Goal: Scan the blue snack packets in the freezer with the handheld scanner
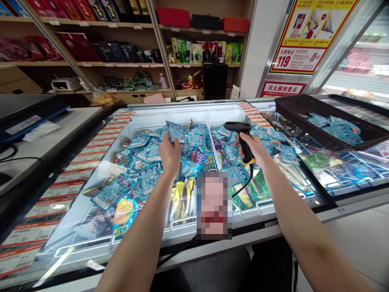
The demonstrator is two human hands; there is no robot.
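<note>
My left hand [170, 152] is closed on a small blue packet [175, 132], holding it up by its lower edge above a spread of similar packets. In my right hand [251, 148] is a black and yellow barcode scanner [246, 146], gripped by its handle with its head pointing left, toward the packet. A black cable [247, 180] hangs from the scanner's base and curves down behind a pixelated patch. Many more blue packets [148, 178] lie in a loose heap over the glass-topped chest freezer [170, 110] around both hands.
A dark brown basket [282, 106] with several blue packets stands at the right. Price labels [73, 176] line the freezer's left side. Yellow-wrapped goods [182, 194] show near the front. A counter [73, 125] is at the left, with stocked shelves [121, 63] behind.
</note>
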